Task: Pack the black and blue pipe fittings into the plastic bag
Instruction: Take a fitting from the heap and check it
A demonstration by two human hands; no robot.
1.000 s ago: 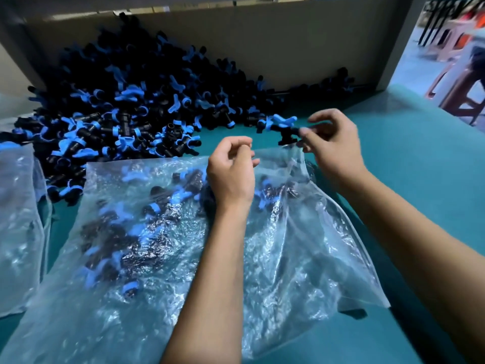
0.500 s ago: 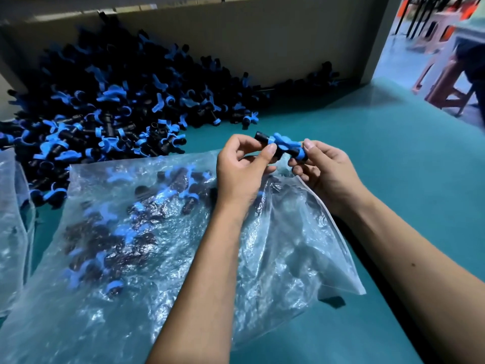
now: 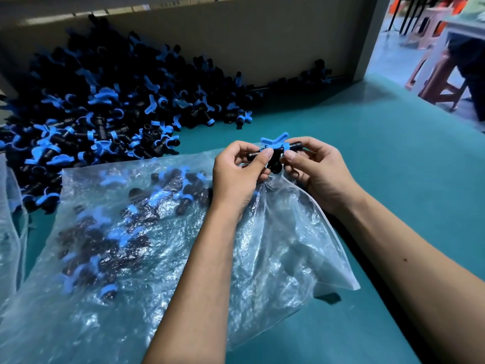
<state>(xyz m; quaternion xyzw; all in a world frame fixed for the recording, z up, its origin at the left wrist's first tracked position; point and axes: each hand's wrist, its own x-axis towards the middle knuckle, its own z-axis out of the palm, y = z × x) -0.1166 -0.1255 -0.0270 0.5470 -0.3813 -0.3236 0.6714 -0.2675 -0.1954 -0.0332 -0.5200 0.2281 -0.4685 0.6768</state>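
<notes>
Plastic bag (image 3: 162,258), thin, limp and slippery-looking, lies nearest, partly filled; at its far open edge the left hand (image 3: 236,177) and right hand (image 3: 319,174) pinch one rigid, probably light fitting (image 3: 275,151) by its black ends; beyond the bag sits the loose pile (image 3: 105,106).

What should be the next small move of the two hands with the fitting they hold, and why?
Probably lower the tee fitting into the mouth of the plastic bag and let go. The left hand and right hand both pinch it just above the bag's open edge, and other fittings already lie inside.
</notes>
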